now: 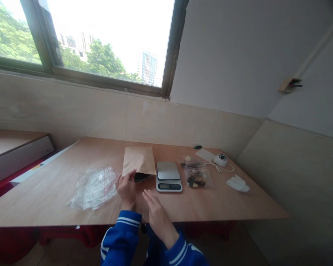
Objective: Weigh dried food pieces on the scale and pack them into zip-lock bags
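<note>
A brown kraft paper bag (138, 159) lies on the table, and its near edge gapes a little over a dark inside. At the bag's near left corner is my left hand (126, 188), fingers closed on the edge. My right hand (157, 214) is held lower and to the right, holding nothing, its fingers stretched out toward the scale. Just right of the bag stands the kitchen scale (168, 171), with a bare metal plate and a small display at the front. Clear plastic bags (96, 188) lie in a loose pile left of my left hand.
Right of the scale lie clear zip bags (198, 178) holding dark and pale pieces. Beyond them are a white dome camera (220, 159) with its cable, a white card (204, 155), a green object (197, 147) and crumpled white tissue (238, 183). Walls bound the table's back and right.
</note>
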